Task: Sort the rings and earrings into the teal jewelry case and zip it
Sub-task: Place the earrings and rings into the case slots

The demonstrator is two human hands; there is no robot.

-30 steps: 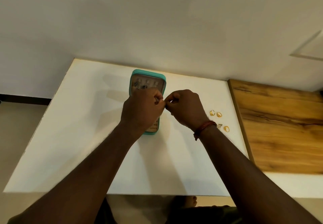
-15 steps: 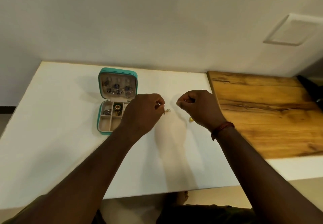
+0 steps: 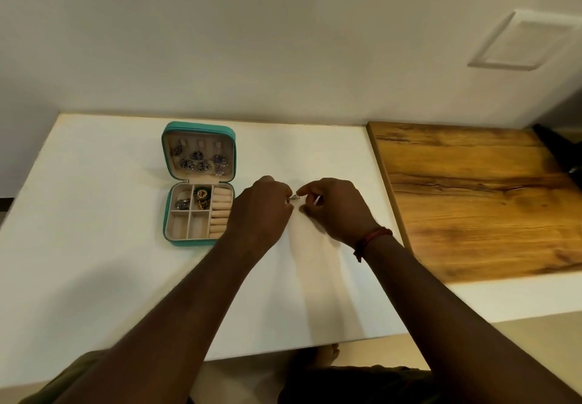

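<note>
Two hands meet above a white bench point(image 3: 94, 246), just right of an open teal case point(image 3: 198, 127). The left hand point(image 3: 261, 211) and right hand point(image 3: 337, 211) each have curled fingers pinching one tiny metal piece point(image 3: 294, 198) between them, likely to fit or free an earring back before storing it. It is too small to tell whether it is a ring or an earring. The case lies flat, with blue-stoned earrings pinned in its lid. Two far compartments hold jewelry, and the ring rolls and near compartments are empty. A wooden board point(image 3: 472, 198) lies at the right.
</note>
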